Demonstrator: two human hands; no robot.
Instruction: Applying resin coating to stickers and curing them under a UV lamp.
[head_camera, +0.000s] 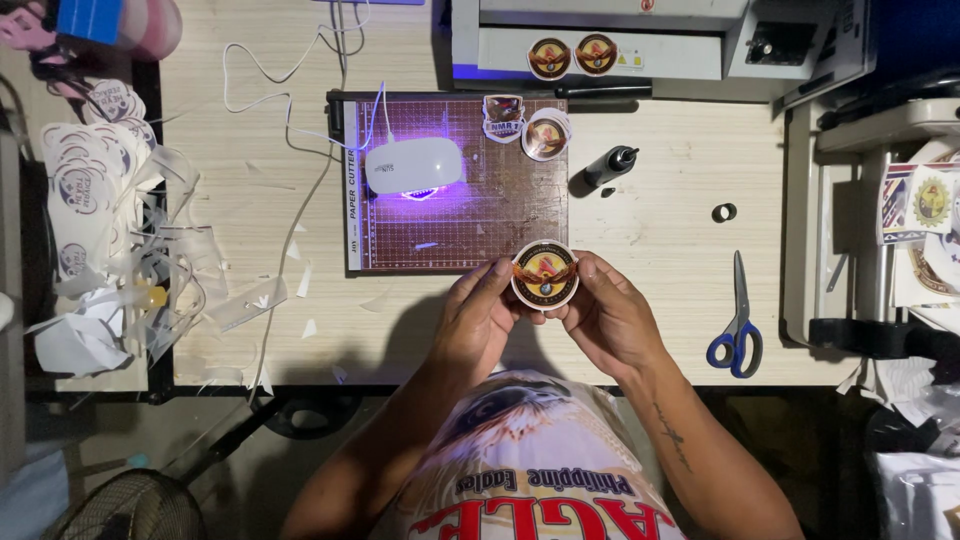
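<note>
Here, largest to smallest, is what we see.
Desk (650, 300): pale wood, with paper scraps (110, 250) piled at its left edge.
Printer (600, 40): at the far edge, two round stickers lying on its front.
Cutting mat (455, 230): dark and gridded, just beyond our hands; a white lamp (413, 165) glows violet on it, and two more finished-looking stickers (525, 128) sit at its far right corner.
Scissors (738, 330): blue-handled, lying untouched to the right.
Bottle (610, 165): small, dark, on its side, its ring (724, 212) apart from it.
Left hand (480, 320): fingertips pinch the left rim of the round badge.
Right hand (600, 315): fingertips pinch the right rim.
Round badge (545, 275): held flat between both hands, above the desk's near edge.
Progress: we judge several pieces done, this one under inspection.
</note>
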